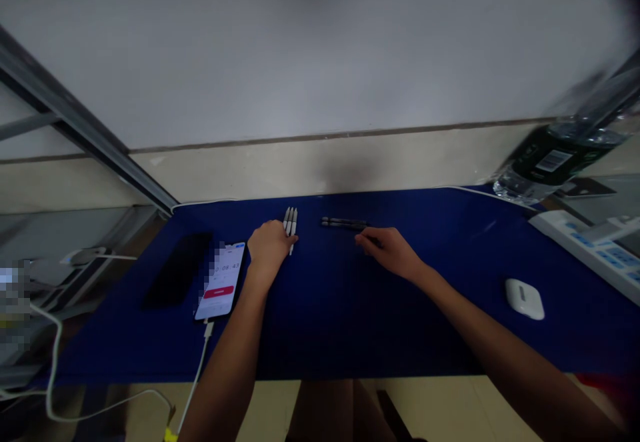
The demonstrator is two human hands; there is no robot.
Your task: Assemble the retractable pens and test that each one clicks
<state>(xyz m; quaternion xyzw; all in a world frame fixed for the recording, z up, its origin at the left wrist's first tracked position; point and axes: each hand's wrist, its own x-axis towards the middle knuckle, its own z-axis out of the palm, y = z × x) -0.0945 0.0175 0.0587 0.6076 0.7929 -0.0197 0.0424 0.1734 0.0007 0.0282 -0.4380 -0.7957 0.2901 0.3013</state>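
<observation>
Currently, my left hand [270, 242] closes on three white pens [291, 227]; my right hand [390, 252] sits beside black pens [344, 223], grip indeterminate.

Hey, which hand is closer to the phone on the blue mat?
Left. The left hand is just up and to the right of the phone; the right hand is much farther right, by the black pens.
</observation>
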